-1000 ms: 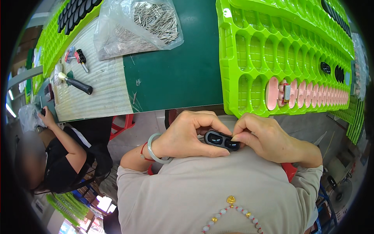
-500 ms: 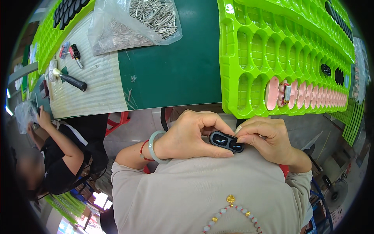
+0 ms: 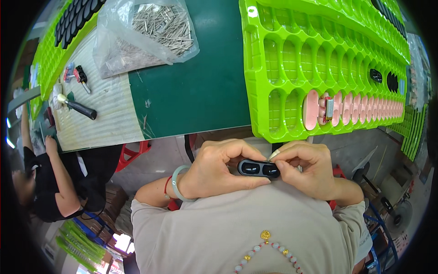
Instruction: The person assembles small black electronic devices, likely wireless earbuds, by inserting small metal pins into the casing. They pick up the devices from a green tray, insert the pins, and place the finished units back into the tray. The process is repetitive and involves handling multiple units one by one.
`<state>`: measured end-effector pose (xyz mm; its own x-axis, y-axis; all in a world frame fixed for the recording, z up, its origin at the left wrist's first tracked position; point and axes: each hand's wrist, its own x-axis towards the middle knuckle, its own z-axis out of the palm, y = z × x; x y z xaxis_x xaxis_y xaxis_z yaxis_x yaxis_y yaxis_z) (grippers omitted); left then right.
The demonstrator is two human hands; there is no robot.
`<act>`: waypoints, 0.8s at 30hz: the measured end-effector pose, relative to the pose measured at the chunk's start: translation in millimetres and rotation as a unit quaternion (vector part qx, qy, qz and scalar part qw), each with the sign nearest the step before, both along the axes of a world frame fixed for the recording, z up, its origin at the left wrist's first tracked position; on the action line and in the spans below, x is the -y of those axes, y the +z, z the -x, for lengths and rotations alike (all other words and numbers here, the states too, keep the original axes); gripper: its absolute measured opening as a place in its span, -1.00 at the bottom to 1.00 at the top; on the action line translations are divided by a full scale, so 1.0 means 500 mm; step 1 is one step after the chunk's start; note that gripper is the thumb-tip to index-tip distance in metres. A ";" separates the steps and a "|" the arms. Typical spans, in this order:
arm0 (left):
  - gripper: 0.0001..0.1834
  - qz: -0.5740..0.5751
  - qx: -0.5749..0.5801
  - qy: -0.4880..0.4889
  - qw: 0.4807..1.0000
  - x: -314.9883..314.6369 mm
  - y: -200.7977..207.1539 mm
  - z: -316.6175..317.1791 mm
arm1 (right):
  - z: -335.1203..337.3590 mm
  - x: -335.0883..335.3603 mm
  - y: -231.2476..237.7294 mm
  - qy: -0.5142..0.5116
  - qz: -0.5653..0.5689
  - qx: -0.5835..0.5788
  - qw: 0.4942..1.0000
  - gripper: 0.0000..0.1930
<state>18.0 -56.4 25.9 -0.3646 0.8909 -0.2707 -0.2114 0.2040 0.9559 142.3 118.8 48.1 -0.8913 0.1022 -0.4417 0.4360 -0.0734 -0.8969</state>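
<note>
In front of my chest I hold a small dark earbud charging case part (image 3: 258, 169), with two glossy black hollows facing up. My left hand (image 3: 223, 166) is closed round its left end, thumb along the near edge and index finger along the far edge. The fingers of my right hand (image 3: 308, 169) are pinched at its right end, the thumb against it. A pale covering shows at the right index fingertip. Whether a smaller piece is between the right fingers is hidden.
A bright green tray (image 3: 256, 109) holds a row of pink case parts (image 3: 311, 109) and a few black ones (image 3: 376, 76). A plastic bag of metal pins (image 3: 164, 32) lies on the green table (image 3: 191, 91). Left are a black-handled tool (image 3: 82, 109) and a co-worker (image 3: 64, 182).
The case part has levelled out and shifted slightly left in view, my hands still on it. The table and tray have shifted left and down in view. The co-worker's arms have moved.
</note>
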 end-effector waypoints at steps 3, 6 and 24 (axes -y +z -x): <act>-0.63 0.016 -0.009 0.006 1.000 0.002 0.000 -0.004 | -0.003 0.007 -0.009 -0.022 -0.012 -0.024 0.999 -0.89; -0.59 0.036 -0.033 -0.008 0.999 0.001 0.005 -0.001 | 0.001 0.012 -0.012 -0.025 -0.058 -0.069 0.996 -0.89; -0.59 0.009 -0.025 0.012 1.000 -0.005 0.002 -0.001 | 0.009 0.014 -0.010 -0.045 -0.134 -0.093 0.986 -0.88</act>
<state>18.3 -53.8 27.1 -0.3988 0.8769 -0.2684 -0.1687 0.2175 0.9614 137.9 111.9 43.1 -0.9364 0.2745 -0.2187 0.2654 0.1460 -0.9530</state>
